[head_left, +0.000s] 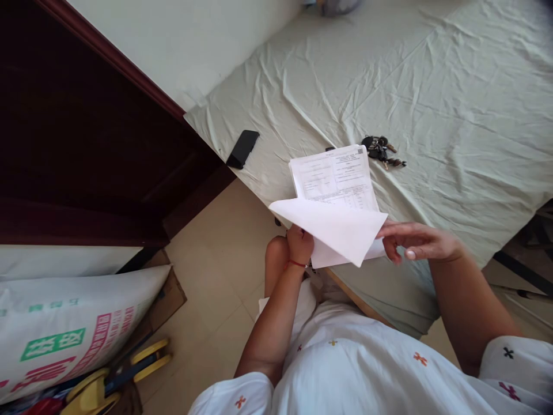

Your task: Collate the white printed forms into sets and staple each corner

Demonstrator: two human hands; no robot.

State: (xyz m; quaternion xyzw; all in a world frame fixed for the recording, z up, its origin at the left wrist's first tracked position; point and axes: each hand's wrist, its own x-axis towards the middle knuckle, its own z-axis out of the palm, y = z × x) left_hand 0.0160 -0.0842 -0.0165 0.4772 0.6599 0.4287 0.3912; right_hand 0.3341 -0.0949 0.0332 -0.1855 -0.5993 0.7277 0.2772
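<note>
A stack of printed papers (341,173) lies near the front edge of the cloth-covered table. Its top sheet (334,227) is lifted and folded over, with the blank white underside facing up. My left hand (299,245), a red string round its wrist, is closed at the stack's left near edge; part of its fingers is hidden by the sheet. At the sheet's right corner is my right hand (419,242), fingers stretched out and thumb apart. Its fingertips are partly behind the paper, seemingly touching it.
Beyond the stack lie a bunch of keys (382,151) on the right and a black phone-like object (242,148) on the left. A wrinkled pale cloth (432,104) covers the table. A printed white sack (78,328) and a yellow-and-blue object (125,369) sit at lower left.
</note>
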